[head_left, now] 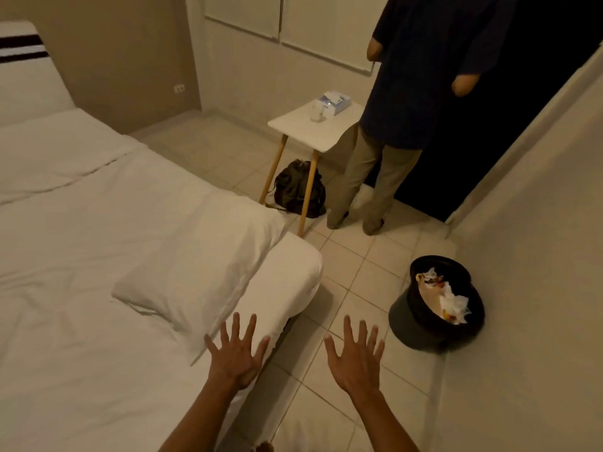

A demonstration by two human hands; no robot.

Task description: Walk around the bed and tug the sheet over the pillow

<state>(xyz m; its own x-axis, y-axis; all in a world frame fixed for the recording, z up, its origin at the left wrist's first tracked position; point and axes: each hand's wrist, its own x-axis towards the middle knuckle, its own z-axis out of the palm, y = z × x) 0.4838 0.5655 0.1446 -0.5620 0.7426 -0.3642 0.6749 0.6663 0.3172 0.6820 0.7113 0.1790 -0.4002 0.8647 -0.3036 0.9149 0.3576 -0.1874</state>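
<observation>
Both my hands are stretched out in front of me, palms down, fingers spread wide, holding nothing. My left hand (237, 352) hovers over the near corner of a white bed (81, 249), just below a white pillow (202, 272) that lies at the bed's edge. My right hand (355, 357) is over the tiled floor (346, 282) beside the bed, apart from any object.
A black waste bin (437, 305) with crumpled paper stands on the floor by the right wall. A white side table (313, 132) with wooden legs carries a small box; a dark bag (298, 190) sits under it. A person (408, 109) stands beside it at a dark doorway.
</observation>
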